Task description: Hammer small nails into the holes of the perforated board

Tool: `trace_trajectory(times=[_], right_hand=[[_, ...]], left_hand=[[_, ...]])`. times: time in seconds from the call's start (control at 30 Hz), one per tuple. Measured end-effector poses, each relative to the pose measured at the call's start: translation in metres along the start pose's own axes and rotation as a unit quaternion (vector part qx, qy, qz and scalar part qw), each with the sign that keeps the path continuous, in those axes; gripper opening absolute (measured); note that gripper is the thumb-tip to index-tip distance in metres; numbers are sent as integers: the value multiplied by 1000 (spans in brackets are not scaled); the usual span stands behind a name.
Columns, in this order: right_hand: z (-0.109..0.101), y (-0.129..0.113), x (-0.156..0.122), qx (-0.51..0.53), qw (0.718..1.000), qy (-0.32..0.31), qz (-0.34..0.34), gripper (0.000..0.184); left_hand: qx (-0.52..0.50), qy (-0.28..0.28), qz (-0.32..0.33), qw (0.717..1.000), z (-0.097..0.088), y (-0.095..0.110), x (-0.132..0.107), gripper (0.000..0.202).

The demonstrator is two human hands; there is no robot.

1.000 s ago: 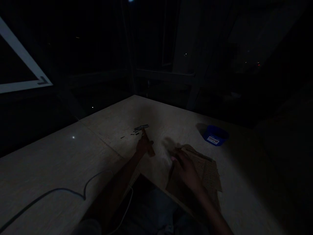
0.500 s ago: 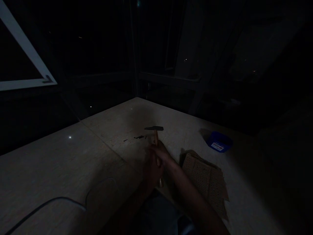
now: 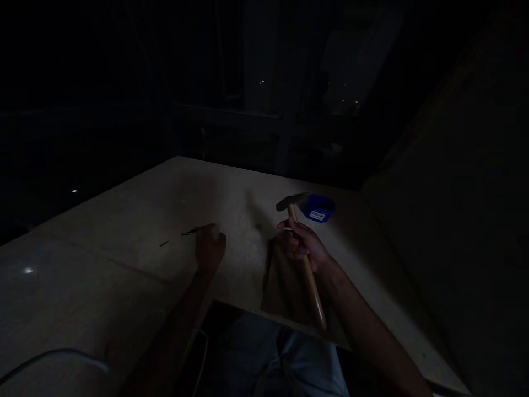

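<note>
A hammer with a wooden handle (image 3: 314,300) and a dark metal head (image 3: 288,203) is in my right hand (image 3: 303,242). The fingers wrap the upper handle, and the hammer tilts over the cardboard (image 3: 281,292). Low over the table, my left hand (image 3: 210,248) is beside a few dark, thin pieces that look like nails (image 3: 189,232). Its thumb stands apart from the fingers, whose tips are dim, and I see nothing held. One more such piece (image 3: 164,243) lies farther left.
Behind the hammer head sits a blue plastic tub (image 3: 320,208) with a white label. A cable (image 3: 58,353) curves across the pale tabletop (image 3: 103,298) at lower left. Dark window panes stand beyond the table's far edges. The light is very dim.
My hands, both around the hammer before, have come apart. The right has carried the hammer rightward over the cardboard; the left has gone to the nail-like pieces. The view has turned right.
</note>
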State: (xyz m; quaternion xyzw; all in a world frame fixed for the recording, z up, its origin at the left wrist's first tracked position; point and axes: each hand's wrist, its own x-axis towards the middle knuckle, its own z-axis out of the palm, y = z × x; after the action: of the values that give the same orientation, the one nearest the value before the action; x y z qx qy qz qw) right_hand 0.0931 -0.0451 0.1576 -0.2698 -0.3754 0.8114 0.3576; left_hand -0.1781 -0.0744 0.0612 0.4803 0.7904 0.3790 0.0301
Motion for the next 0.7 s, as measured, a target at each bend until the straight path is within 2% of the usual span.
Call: trace_trajectory(times=[0.07, 0.13, 0.2, 0.3, 0.47, 0.57, 0.7], right_hand=[[-27, -10, -25, 17, 1000, 7, 8, 36], [-56, -15, -48, 32, 999, 26, 12, 33], [-83, -13, -66, 45, 998, 48, 9, 31], [-112, 1, -80, 48, 994, 98, -6, 27], [-123, 33, -68, -7, 979, 195, -53, 30], [-124, 46, -57, -21, 981, 184, -52, 32], [-128, 54, -51, -11, 986, 160, -52, 24]], left_hand=[[110, -18, 8, 994, 9, -10, 26, 46], [212, -59, 16, 975, 14, -22, 42, 47], [281, -102, 32, 954, 15, -33, 51, 47], [322, -124, 40, 938, 14, -43, 56, 53], [318, -162, 58, 932, 11, -46, 60, 47], [324, -173, 52, 929, 10, -49, 64, 44], [359, -189, 18, 914, 9, -49, 66, 45]])
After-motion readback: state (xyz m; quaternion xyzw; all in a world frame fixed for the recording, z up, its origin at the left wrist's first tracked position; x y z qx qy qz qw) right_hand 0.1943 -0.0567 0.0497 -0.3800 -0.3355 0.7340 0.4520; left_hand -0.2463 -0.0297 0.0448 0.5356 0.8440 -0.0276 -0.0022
